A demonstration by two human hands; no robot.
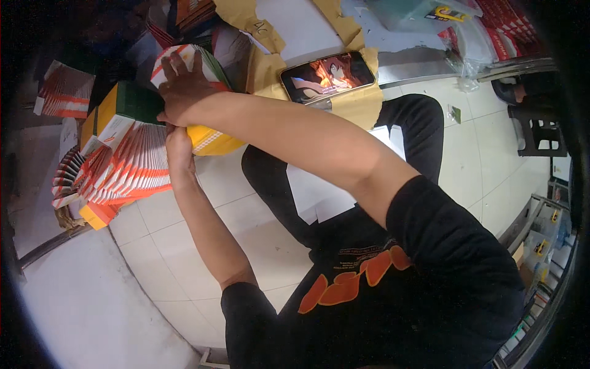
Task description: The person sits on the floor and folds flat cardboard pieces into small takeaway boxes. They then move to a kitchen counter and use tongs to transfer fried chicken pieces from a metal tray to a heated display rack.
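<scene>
My right hand (183, 92) lies with spread fingers on a stack of flat, folded cartons (216, 69), white, orange and green at the edges. Just below it, my left hand (179, 150) is upright against a yellow carton stack (212, 140); its fingers are hidden behind my right hand and the cartons. To the left of both hands, a fanned pile of orange-and-white folded cartons (132, 166) spreads out. A green-and-yellow carton block (126, 101) sits above that pile.
A phone (329, 77) showing a cartoon picture rests on brown paper (362, 101). White sheets (326, 190) lie across my lap. More cartons (66, 89) are at the far left. A black stool (538, 132) stands on the tiled floor at right, near another person's foot (509, 92).
</scene>
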